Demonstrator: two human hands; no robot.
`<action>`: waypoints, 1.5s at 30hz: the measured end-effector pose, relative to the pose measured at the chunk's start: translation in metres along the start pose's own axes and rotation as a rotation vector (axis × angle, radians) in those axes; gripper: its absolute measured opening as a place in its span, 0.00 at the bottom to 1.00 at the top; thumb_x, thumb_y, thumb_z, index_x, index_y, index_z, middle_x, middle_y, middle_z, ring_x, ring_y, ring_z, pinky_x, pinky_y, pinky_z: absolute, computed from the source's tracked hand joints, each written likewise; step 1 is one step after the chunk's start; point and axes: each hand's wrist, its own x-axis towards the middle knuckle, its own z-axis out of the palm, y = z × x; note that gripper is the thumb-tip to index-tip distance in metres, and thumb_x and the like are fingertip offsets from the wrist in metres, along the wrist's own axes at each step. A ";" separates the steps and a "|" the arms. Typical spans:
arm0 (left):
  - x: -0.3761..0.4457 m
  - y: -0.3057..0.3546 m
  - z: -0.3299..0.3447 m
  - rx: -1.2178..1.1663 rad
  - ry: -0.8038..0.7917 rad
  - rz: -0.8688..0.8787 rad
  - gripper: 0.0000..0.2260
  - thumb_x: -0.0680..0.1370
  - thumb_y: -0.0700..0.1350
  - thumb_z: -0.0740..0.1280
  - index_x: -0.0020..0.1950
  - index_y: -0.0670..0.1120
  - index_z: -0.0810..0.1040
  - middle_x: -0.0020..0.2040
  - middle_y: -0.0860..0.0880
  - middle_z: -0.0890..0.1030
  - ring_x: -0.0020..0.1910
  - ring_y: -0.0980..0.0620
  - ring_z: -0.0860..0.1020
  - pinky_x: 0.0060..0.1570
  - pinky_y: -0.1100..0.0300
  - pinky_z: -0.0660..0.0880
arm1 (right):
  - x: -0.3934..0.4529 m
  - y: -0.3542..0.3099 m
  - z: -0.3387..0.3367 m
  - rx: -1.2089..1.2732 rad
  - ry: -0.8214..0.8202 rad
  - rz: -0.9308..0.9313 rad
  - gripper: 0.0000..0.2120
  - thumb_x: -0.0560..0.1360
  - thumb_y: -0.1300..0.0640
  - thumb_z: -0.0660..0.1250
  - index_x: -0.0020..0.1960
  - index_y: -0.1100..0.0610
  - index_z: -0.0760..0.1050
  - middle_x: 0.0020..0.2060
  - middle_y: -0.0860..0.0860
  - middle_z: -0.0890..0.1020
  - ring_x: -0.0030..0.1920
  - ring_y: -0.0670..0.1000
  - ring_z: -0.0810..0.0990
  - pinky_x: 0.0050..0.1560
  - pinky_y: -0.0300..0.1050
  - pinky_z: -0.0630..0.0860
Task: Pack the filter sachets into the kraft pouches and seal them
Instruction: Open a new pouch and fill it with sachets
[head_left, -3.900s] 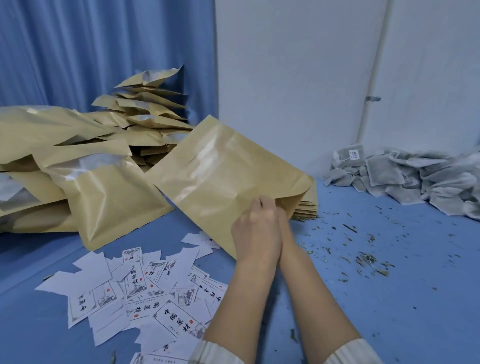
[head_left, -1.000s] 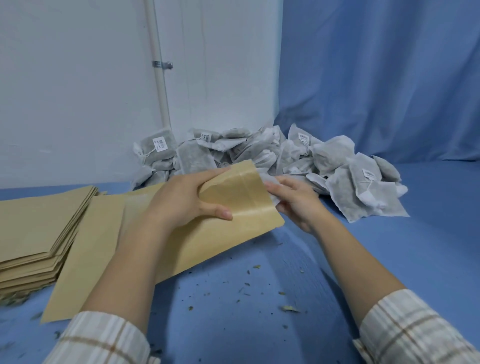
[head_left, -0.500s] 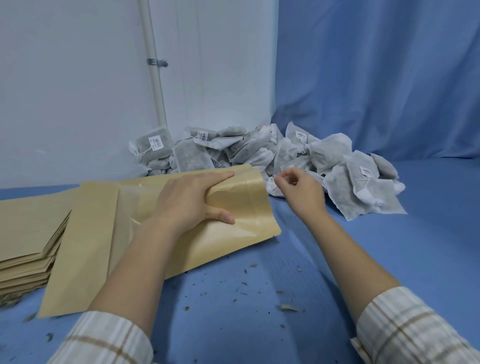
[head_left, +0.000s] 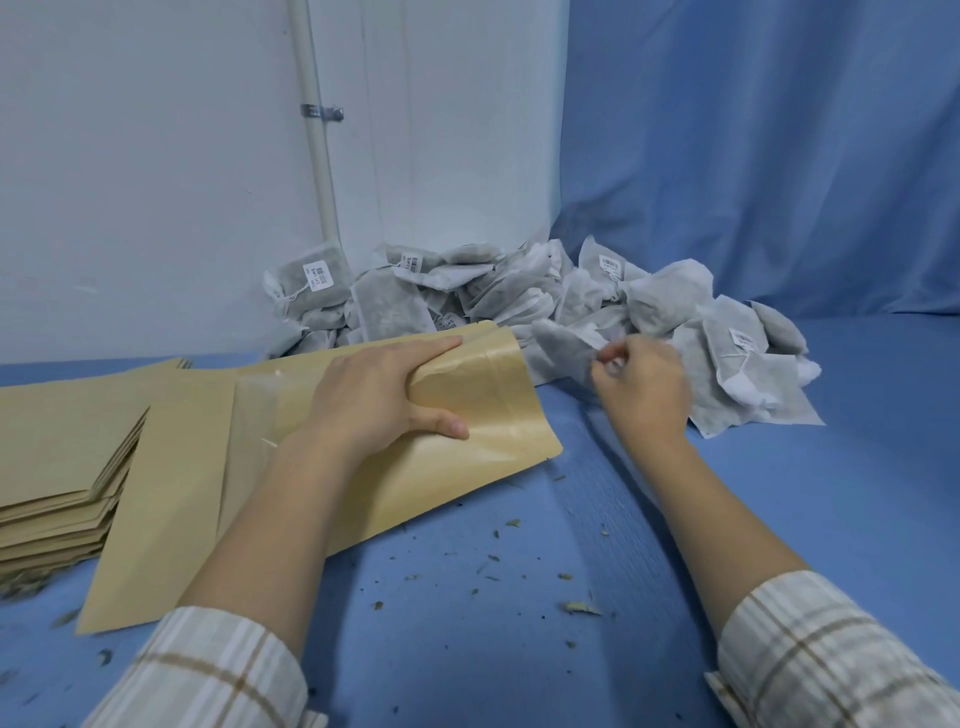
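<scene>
Left hand (head_left: 384, 395) grips the pouch (head_left: 467, 415) mouth, centre table. Right hand (head_left: 644, 387) pinches a sachet (head_left: 563, 345) at the near edge of the far-right pile (head_left: 649, 306). Sachets look light, soft, tearable; take by a corner.

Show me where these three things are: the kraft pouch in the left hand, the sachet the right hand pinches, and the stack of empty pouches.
kraft pouch (head_left: 483, 415), head view, near its open mouth.
sachet (head_left: 563, 345), head view, grey middle.
stack of empty pouches (head_left: 62, 441), head view, top sheet.
</scene>
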 end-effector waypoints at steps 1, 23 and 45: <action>0.000 -0.001 0.000 -0.002 0.008 -0.005 0.40 0.58 0.63 0.76 0.69 0.67 0.66 0.69 0.61 0.71 0.68 0.54 0.68 0.64 0.57 0.65 | 0.002 -0.003 -0.002 0.189 0.052 0.113 0.06 0.70 0.55 0.67 0.47 0.54 0.76 0.43 0.48 0.77 0.48 0.50 0.73 0.46 0.40 0.66; 0.001 0.002 0.002 -0.109 -0.060 0.109 0.39 0.57 0.61 0.78 0.65 0.72 0.67 0.61 0.69 0.73 0.61 0.64 0.69 0.57 0.64 0.65 | -0.015 -0.045 -0.015 0.873 -1.139 0.204 0.13 0.75 0.72 0.60 0.50 0.59 0.79 0.41 0.51 0.84 0.40 0.47 0.83 0.39 0.37 0.78; -0.001 -0.003 0.003 -0.022 0.006 -0.010 0.41 0.57 0.64 0.76 0.68 0.69 0.66 0.68 0.62 0.72 0.67 0.56 0.69 0.64 0.57 0.65 | 0.004 -0.002 -0.006 0.251 -0.232 0.165 0.09 0.73 0.53 0.61 0.43 0.58 0.75 0.38 0.54 0.80 0.42 0.55 0.76 0.42 0.40 0.71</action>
